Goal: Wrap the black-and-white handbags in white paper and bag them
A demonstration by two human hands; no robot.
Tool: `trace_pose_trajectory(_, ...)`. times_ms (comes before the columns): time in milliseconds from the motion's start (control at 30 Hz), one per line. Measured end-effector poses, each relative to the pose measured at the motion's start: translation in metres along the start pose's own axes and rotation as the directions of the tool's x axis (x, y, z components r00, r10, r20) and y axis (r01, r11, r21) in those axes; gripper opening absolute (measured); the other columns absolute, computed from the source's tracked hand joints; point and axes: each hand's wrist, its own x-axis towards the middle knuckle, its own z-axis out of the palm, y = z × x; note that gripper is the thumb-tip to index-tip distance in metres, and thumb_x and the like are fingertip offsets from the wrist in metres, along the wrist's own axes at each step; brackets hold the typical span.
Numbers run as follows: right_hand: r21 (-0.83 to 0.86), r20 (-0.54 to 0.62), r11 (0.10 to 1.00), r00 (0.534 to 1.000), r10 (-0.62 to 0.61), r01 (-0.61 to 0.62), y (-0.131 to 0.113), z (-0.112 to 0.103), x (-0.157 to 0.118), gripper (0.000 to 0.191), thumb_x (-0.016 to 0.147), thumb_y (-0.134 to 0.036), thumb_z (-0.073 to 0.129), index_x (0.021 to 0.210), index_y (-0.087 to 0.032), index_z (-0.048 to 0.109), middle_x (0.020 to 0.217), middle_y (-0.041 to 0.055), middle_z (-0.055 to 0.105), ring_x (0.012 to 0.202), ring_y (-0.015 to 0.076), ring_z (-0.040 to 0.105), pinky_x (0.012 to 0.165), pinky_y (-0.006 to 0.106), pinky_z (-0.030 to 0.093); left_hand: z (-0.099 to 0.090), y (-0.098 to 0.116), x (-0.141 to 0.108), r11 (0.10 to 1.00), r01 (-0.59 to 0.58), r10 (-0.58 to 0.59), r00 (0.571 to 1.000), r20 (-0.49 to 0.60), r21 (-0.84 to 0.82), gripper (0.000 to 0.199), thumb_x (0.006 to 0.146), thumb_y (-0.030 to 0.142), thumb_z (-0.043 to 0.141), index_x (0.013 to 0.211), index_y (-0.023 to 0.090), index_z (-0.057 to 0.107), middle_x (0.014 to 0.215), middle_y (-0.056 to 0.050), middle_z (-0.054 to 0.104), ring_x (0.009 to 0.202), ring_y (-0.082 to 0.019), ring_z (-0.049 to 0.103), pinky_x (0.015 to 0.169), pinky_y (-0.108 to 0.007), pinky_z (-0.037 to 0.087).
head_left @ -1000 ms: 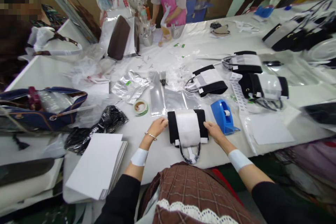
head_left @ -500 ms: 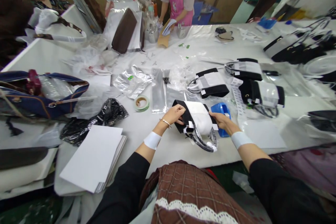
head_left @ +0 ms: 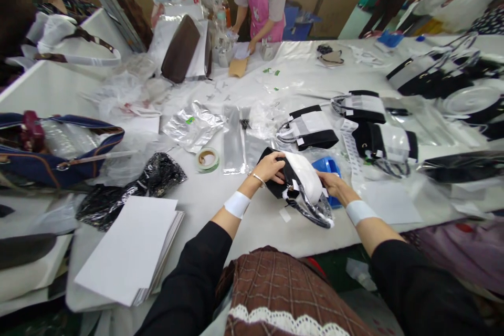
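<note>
A small black handbag (head_left: 303, 176) with a white wrap round its middle tilts between my hands over the near edge of the table. Its handles (head_left: 315, 209), covered in clear film, hang toward me. My left hand (head_left: 271, 167) grips the bag's black left end, the fingers bent over it. At the other end, my right hand (head_left: 329, 182) holds the right side, with some fingertips hidden by the bag. Right behind that hand stands a blue tape dispenser (head_left: 327, 164). A small white tag (head_left: 285, 214) shows below the bag.
Similar wrapped handbags (head_left: 309, 127) lie farther back and right. A tape roll (head_left: 207, 159), crumpled black plastic (head_left: 163, 173) and a stack of white boards (head_left: 128, 247) are to the left. A navy bag (head_left: 79, 160) sits far left. Across the table stands a person in a pink apron (head_left: 262, 10).
The handbag has turned and tilted, its handles swinging to the right. My left hand has shifted slightly right along its top edge. The co-worker's paper has been lowered.
</note>
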Motion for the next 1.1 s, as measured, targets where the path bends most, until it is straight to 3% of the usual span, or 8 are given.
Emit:
trace_pose_trajectory(167, 0.11, 0.053, 0.99, 0.994, -0.092, 0.086, 0.026, 0.016, -0.021, 0.014, 0.085, -0.032, 0.065, 0.086, -0.018, 0.068, 0.085, 0.0081, 0.077, 0.079, 0.0221, 0.071, 0.076, 0.035, 0.059, -0.016, -0.045, -0.019, 0.976, -0.058, 0.093, 0.983, -0.158, 0.212, 0.055, 0.085, 0.02, 0.048, 0.139, 0.018, 0.042, 0.069, 0.006, 0.05, 0.054, -0.011, 0.055, 0.053, -0.024, 0.053)
trace_pose_trajectory(333, 0.097, 0.128, 0.986, 0.98, -0.15, 0.138, 0.069, 0.043, -0.044, 0.035, 0.072, -0.05, 0.077, 0.076, -0.02, 0.061, 0.077, 0.0033, 0.073, 0.073, 0.02, 0.068, 0.07, 0.033, 0.056, -0.035, -0.123, -0.042, 0.914, 0.026, 0.171, 0.881, -0.441, 0.406, 0.066, 0.086, 0.033, 0.052, 0.145, 0.012, 0.032, 0.065, 0.007, 0.045, 0.062, -0.017, 0.055, 0.068, -0.032, 0.047)
trace_pose_trajectory(433, 0.058, 0.148, 0.983, 0.972, -0.18, 0.173, 0.081, 0.05, -0.052, 0.046, 0.066, -0.062, 0.076, 0.075, -0.021, 0.057, 0.074, 0.0007, 0.07, 0.069, 0.0185, 0.065, 0.067, 0.032, 0.053, -0.038, -0.152, -0.051, 0.936, 0.048, 0.123, 0.884, -0.45, 0.35, 0.044, 0.084, 0.046, 0.05, 0.113, 0.013, 0.055, 0.063, 0.005, 0.047, 0.065, -0.02, 0.055, 0.068, -0.034, 0.046)
trace_pose_trajectory(500, 0.02, 0.16, 0.979, 0.966, -0.205, 0.204, 0.082, 0.051, -0.053, 0.048, 0.066, -0.065, 0.074, 0.075, -0.021, 0.056, 0.075, -0.0003, 0.07, 0.071, 0.0177, 0.064, 0.068, 0.03, 0.052, -0.037, -0.16, -0.056, 0.942, 0.012, 0.14, 0.895, -0.424, 0.336, 0.035, 0.083, 0.053, 0.048, 0.087, 0.019, 0.055, 0.066, 0.002, 0.052, 0.068, -0.02, 0.056, 0.069, -0.034, 0.047)
trace_pose_trajectory(633, -0.117, 0.186, 0.962, 0.957, -0.223, 0.247, 0.079, 0.044, -0.053, 0.05, 0.067, -0.068, 0.069, 0.068, -0.021, 0.053, 0.063, -0.002, 0.063, 0.061, 0.0164, 0.059, 0.059, 0.029, 0.047, -0.033, -0.165, -0.068, 0.946, -0.021, 0.156, 0.904, -0.398, 0.323, 0.034, 0.083, 0.056, 0.047, 0.079, 0.022, 0.05, 0.07, 0.001, 0.056, 0.071, -0.021, 0.058, 0.072, -0.035, 0.049)
trace_pose_trajectory(800, -0.384, 0.151, 0.851, 0.934, -0.324, 0.358, 0.049, 0.021, -0.039, 0.04, 0.069, -0.059, 0.067, 0.064, -0.02, 0.061, 0.058, 0.0022, 0.062, 0.058, 0.0193, 0.057, 0.059, 0.032, 0.047, -0.03, -0.177, -0.078, 0.947, 0.015, 0.133, 0.89, -0.437, 0.32, 0.035, 0.082, 0.059, 0.049, 0.079, 0.024, 0.05, 0.071, 0.001, 0.055, 0.073, -0.022, 0.057, 0.073, -0.036, 0.05)
trace_pose_trajectory(967, -0.682, -0.021, 0.593, 0.8, -0.599, 0.427, -0.018, -0.004, 0.002, 0.026, 0.088, -0.039, 0.05, 0.096, -0.021, 0.068, 0.109, 0.0117, 0.069, 0.111, 0.0294, 0.057, 0.104, 0.045, 0.04, -0.03, -0.178, -0.078, 0.949, 0.019, 0.134, 0.879, -0.457, 0.313, 0.039, 0.08, 0.063, 0.051, 0.076, 0.024, 0.05, 0.069, 0.002, 0.053, 0.071, -0.022, 0.055, 0.071, -0.035, 0.049)
trace_pose_trajectory(1100, -0.849, 0.104, 0.359, 0.788, -0.606, 0.388, -0.052, 0.0, 0.04, 0.026, 0.084, -0.024, 0.06, 0.108, -0.019, 0.07, 0.128, 0.0149, 0.063, 0.127, 0.0335, 0.048, 0.112, 0.049, 0.031, -0.031, -0.172, -0.078, 0.945, 0.051, 0.112, 0.878, -0.466, 0.323, 0.047, 0.076, 0.071, 0.052, 0.07, 0.024, 0.044, 0.063, 0.004, 0.045, 0.064, -0.019, 0.05, 0.065, -0.032, 0.046)
